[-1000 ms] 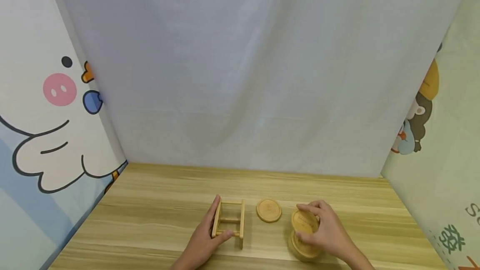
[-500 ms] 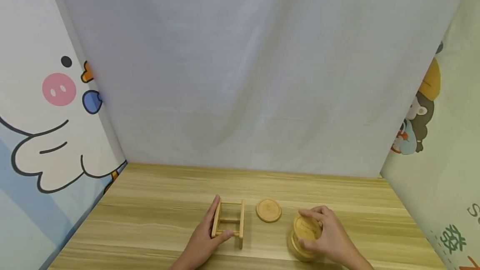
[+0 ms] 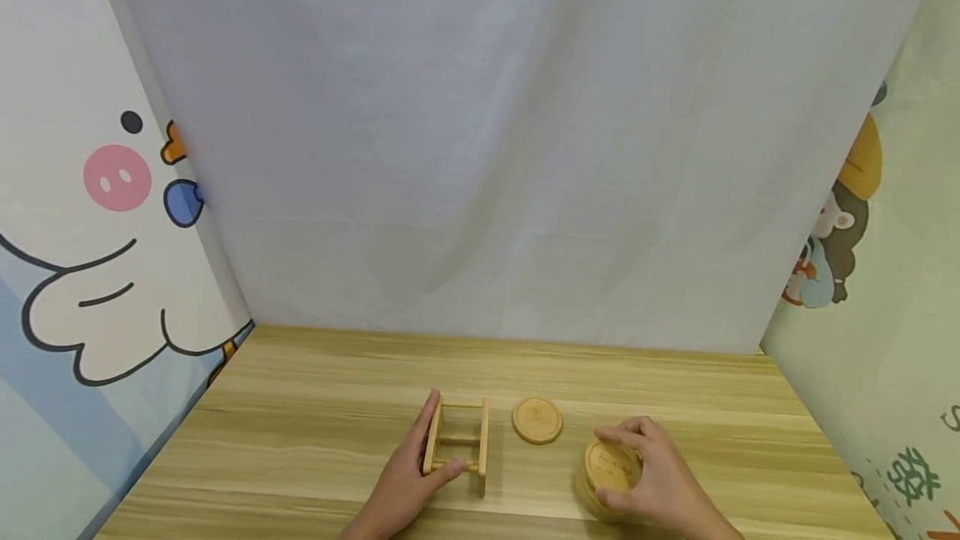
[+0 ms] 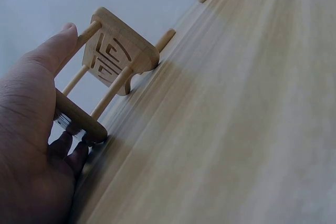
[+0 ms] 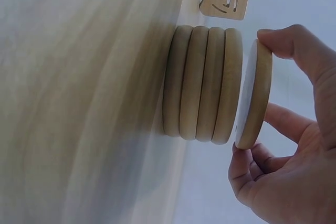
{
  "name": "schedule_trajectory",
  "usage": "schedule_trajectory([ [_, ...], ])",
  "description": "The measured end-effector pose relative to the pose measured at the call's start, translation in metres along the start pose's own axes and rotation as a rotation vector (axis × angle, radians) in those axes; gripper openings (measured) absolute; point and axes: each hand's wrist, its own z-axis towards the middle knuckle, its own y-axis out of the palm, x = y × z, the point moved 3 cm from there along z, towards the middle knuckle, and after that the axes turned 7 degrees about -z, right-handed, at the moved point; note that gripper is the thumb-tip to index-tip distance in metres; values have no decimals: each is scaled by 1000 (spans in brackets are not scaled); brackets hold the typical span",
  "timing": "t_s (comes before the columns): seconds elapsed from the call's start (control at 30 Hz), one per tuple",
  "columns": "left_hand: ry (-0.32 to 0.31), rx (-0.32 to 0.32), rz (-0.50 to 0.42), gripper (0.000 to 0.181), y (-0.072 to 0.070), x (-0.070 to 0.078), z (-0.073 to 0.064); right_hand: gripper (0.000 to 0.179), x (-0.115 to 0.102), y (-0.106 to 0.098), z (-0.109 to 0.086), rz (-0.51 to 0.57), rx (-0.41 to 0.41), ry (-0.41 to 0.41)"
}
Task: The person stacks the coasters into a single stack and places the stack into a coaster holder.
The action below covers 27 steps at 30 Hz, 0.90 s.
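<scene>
My left hand (image 3: 401, 477) holds a small wooden coaster rack (image 3: 484, 448) on the table, its thumb along a rod. Slotted cutouts mark the rack's end panel (image 4: 113, 51) in the left wrist view. Between thumb and fingers, my right hand (image 3: 663, 473) pinches a round wooden coaster (image 5: 261, 95) by its edge. Just beneath it stands a stack of several coasters (image 5: 202, 85), and a thin gap separates them in the right wrist view. Another round coaster (image 3: 537, 421) lies flat on the table between the rack and the stack.
The wood-grain table (image 3: 337, 407) runs back to a pale hanging cloth (image 3: 480, 148). Printed cartoon panels border it, a white duck-like figure (image 3: 112, 173) at left and a greenish sheet (image 3: 885, 273) at right.
My right hand has moved down and slightly nearer with its coaster, which now lines up more closely over the stack. The left hand and rack have stayed put.
</scene>
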Motion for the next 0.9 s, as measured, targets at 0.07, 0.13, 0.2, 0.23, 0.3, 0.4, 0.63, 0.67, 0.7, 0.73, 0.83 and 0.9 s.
schedule_trajectory([
  [0.07,6,-1,1,102,0,0,0,70,0,0,-1,2,-27,13],
  [0.13,10,-1,3,102,0,0,0,71,1,0,-1,7,-50,23],
  [0.2,12,0,5,102,0,0,0,72,0,0,-2,8,-58,24],
  [0.23,12,2,9,102,0,0,0,72,0,0,-2,7,-58,22],
  [0.3,12,6,17,102,0,0,0,73,0,0,-3,9,-58,14],
  [0.4,12,11,23,102,0,1,0,72,0,-1,-3,8,-60,-2],
  [0.63,10,8,17,102,0,1,0,70,1,2,-4,-7,-65,-63],
  [0.67,9,7,16,102,0,1,0,70,1,2,-4,-8,-67,-63],
  [0.7,9,6,16,102,0,1,0,70,1,2,-4,-7,-71,-61],
  [0.73,9,5,17,102,0,1,0,70,2,2,-4,-9,-75,-60],
  [0.83,8,3,17,102,0,1,1,70,2,2,-4,-10,-85,-54],
  [0.9,7,3,14,102,0,0,0,70,2,2,-4,-14,-89,-58],
])
